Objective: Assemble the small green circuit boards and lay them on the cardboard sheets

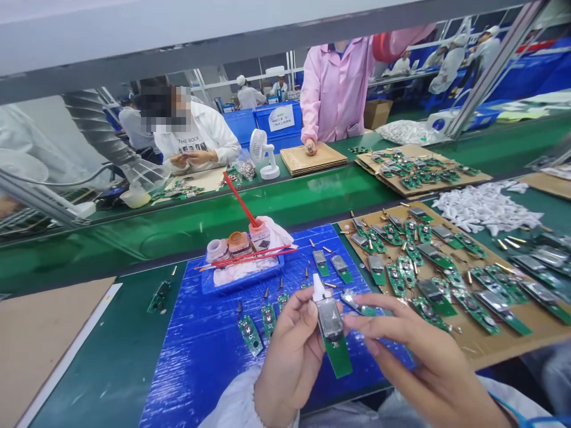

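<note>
My left hand [292, 351] is closed around a green circuit board [331, 324] with a grey screen, held tilted above the blue mat [178, 351]. A white pointed cap [318, 286] sits at the board's upper end, beside my left thumb. My right hand [414, 345] has its fingers stretched out and apart, the fingertips at the board's right edge; whether they touch it is hard to tell. Behind my hands, several small circuit boards [250, 334] lie on the mat, some with brass-coloured tips. Another board [341, 267] with a grey screen lies farther back.
A blue tray [243, 282] holds small bottles, red brushes and white cloth. Cardboard [473, 356] at right carries several boards; white caps [488, 208] are heaped behind it. Across the green bench are a white fan [264, 154], a person in pink [336, 89] and a seated co-worker [200, 131].
</note>
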Motion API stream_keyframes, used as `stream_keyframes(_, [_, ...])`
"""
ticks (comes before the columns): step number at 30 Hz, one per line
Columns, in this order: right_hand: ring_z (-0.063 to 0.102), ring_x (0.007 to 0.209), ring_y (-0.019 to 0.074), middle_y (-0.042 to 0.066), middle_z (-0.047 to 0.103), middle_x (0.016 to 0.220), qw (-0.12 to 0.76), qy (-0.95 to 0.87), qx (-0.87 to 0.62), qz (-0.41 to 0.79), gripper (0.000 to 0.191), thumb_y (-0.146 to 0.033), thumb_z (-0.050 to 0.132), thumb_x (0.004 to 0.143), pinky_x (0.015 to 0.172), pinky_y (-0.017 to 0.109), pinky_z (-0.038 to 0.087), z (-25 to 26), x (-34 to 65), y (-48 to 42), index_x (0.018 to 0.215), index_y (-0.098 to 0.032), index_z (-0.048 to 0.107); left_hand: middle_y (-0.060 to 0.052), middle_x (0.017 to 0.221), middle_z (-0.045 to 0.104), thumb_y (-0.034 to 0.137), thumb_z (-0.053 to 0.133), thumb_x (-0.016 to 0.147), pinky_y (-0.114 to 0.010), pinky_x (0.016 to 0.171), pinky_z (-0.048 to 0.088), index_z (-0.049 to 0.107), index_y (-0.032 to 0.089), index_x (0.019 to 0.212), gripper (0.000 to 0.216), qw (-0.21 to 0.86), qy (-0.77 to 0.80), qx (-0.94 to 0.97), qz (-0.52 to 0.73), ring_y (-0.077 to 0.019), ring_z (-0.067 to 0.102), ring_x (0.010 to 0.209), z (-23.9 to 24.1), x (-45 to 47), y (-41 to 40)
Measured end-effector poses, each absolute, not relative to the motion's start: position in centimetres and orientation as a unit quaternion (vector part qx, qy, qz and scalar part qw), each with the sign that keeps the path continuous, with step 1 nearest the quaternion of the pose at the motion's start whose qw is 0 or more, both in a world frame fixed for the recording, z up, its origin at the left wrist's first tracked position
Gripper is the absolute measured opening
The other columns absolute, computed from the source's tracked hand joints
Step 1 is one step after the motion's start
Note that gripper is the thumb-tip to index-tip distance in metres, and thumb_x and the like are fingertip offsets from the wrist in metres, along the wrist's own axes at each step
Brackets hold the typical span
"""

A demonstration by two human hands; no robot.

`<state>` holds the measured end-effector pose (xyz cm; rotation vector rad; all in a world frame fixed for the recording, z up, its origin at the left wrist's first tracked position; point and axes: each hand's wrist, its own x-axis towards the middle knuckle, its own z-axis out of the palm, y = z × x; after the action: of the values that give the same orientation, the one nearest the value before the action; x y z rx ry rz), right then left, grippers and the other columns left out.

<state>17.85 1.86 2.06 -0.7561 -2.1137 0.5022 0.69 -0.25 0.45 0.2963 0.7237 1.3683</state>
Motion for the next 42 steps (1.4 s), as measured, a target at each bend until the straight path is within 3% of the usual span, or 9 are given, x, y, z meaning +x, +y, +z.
stream_keyframes(6, [0.054, 0.116, 0.0161, 0.002, 0.068, 0.104, 0.394, -0.856, -0.281, 0.179, 0.039, -0.001, 0.048, 0.08, 0.093, 0.028, 0.05, 1.8, 17.8, 1.3, 0.11, -0.025, 0.055, -0.006, 0.092, 0.07, 0.016, 0.069, 0.079, -0.03, 0.075, 0.053, 0.054, 0.016, 0.099, 0.024, 0.72, 0.318, 0.119, 0.605, -0.0194, 0.067, 0.086, 0.6, 0.6, -0.5])
stream_keyframes(12, [0.051, 0.119, 0.0183, 0.002, 0.069, 0.103, 0.392, -0.861, -0.263, 0.189, 0.044, 0.001, 0.047, 0.081, 0.098, 0.035, 0.045, 1.6, 18.2, 1.0, 0.117, -0.024, 0.053, -0.005, 0.082, 0.07, 0.019, 0.073, 0.076, -0.022, 0.063, 0.053, 0.054, 0.017, 0.098, 0.029, 0.732, 0.308, 0.135, 0.592, -0.0156, 0.068, 0.075, 0.6, 0.7, -0.5])
stream_keyframes(19, [0.056, 0.112, 0.0173, 0.001, 0.071, 0.097, 0.425, -0.843, -0.255, 0.208, 0.041, 0.004, 0.047, 0.076, 0.093, 0.032, 0.049, 2.0, 18.5, 1.2, 0.105, -0.025, 0.054, -0.004, 0.088, 0.07, 0.019, 0.076, 0.072, -0.023, 0.066, 0.054, 0.057, 0.018, 0.096, 0.032, 0.73, 0.32, 0.128, 0.59, -0.0162, 0.068, 0.078, 0.3, 0.7, -0.3])
stream_keyframes(25, [0.054, 0.107, 0.0164, 0.004, 0.07, 0.096, 0.455, -0.84, -0.239, 0.172, 0.037, 0.006, 0.049, 0.076, 0.093, 0.029, 0.048, 2.3, 18.3, 1.7, 0.104, -0.017, 0.054, -0.003, 0.084, 0.07, 0.02, 0.073, 0.075, -0.023, 0.07, 0.053, 0.06, 0.019, 0.094, 0.023, 0.72, 0.332, 0.141, 0.593, -0.015, 0.068, 0.079, 0.2, 0.8, -0.1])
stream_keyframes(34, [0.051, 0.094, 0.0169, 0.005, 0.06, 0.089, 0.475, -0.817, -0.285, 0.159, 0.013, -0.014, 0.061, 0.082, 0.087, 0.031, 0.047, 1.8, 17.3, 2.1, 0.095, -0.015, 0.059, -0.002, 0.078, 0.07, 0.024, 0.08, 0.067, -0.029, 0.076, 0.053, 0.067, 0.019, 0.088, 0.025, 0.703, 0.372, 0.147, 0.587, -0.0167, 0.067, 0.076, 0.5, 1.5, 0.3])
stream_keyframes(40, [0.052, 0.092, 0.0179, 0.007, 0.061, 0.093, 0.456, -0.833, -0.282, 0.138, 0.028, -0.033, 0.056, 0.088, 0.083, 0.032, 0.05, 1.6, 17.5, 2.5, 0.111, -0.018, 0.062, -0.004, 0.077, 0.072, 0.029, 0.088, 0.052, -0.032, 0.071, 0.056, 0.068, 0.018, 0.083, 0.039, 0.672, 0.461, 0.14, 0.562, -0.024, 0.068, 0.078, -0.3, 1.2, 0.8])
stream_keyframes(42, [0.053, 0.093, 0.0173, 0.007, 0.062, 0.095, 0.453, -0.837, -0.28, 0.128, 0.031, -0.038, 0.055, 0.089, 0.083, 0.031, 0.05, 1.8, 18.3, 2.9, 0.113, -0.02, 0.062, -0.004, 0.078, 0.072, 0.032, 0.087, 0.053, -0.034, 0.071, 0.056, 0.068, 0.019, 0.085, 0.039, 0.665, 0.486, 0.136, 0.551, -0.0257, 0.068, 0.079, -0.6, 0.8, 1.1])
